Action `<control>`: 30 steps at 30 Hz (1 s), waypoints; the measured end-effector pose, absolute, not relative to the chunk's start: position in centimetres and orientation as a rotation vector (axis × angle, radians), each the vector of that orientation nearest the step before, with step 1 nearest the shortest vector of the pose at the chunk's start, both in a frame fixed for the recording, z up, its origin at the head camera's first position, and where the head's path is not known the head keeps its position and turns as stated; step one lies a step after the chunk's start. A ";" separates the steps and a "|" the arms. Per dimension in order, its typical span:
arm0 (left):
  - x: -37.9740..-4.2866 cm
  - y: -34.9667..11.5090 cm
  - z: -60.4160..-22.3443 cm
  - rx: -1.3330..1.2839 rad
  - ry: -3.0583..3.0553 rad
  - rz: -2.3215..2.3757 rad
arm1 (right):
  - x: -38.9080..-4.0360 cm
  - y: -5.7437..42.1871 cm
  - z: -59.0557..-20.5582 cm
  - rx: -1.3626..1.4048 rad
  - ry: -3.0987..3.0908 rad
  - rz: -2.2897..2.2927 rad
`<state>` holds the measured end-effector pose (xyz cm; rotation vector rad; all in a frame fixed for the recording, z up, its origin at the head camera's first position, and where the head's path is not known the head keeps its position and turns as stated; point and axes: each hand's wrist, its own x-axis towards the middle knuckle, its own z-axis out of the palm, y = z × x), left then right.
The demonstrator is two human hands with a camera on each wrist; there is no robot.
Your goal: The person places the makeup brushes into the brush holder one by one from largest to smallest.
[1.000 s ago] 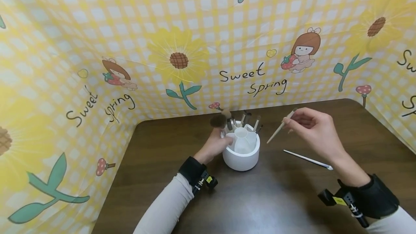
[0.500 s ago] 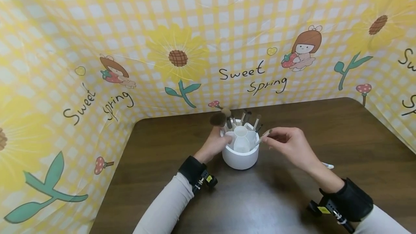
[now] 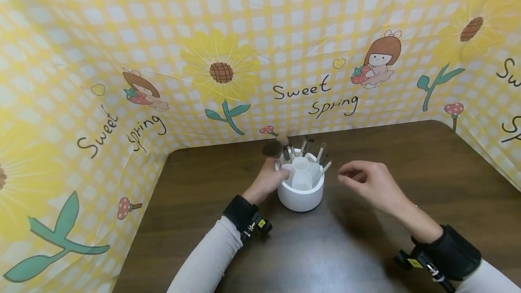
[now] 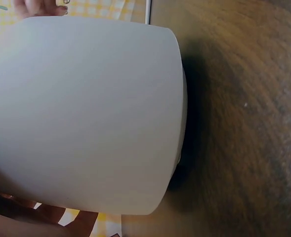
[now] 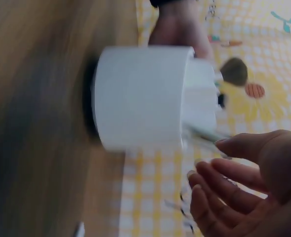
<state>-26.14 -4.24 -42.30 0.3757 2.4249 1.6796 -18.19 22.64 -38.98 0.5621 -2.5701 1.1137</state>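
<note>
A white round brush holder (image 3: 300,200) with inner compartments stands upright on the dark wooden table. My left hand (image 3: 266,181) grips its left side, thumb over the rim; in the left wrist view the holder's wall (image 4: 86,108) fills most of the picture. Several makeup brushes stand in its rear compartments, a big fluffy one (image 3: 272,149) leaning out at the left. A thin pale brush (image 3: 327,166) leans out over the right rim. My right hand (image 3: 372,185) hovers just right of it, fingers loosely bent, holding nothing.
Another brush on the table is mostly hidden under my right forearm; its end (image 5: 79,230) shows blurred in the right wrist view. A yellow checked cloth (image 3: 228,12) rises behind the table (image 3: 195,220) and at both sides.
My right hand carried the pale brush left to the holder, let go of it in the right-hand side, and drew back slightly right. My left hand kept its grip on the holder.
</note>
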 end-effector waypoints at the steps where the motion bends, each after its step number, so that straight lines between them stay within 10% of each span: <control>1: -26.1 -4.2 -42.3 0.375 2.425 1.681 | -18.0 23.3 -38.9 0.558 -2.585 1.063; 30: -26.2 -4.2 -42.2 0.376 2.420 1.680 | -17.7 29.6 -42.3 0.210 -3.246 0.591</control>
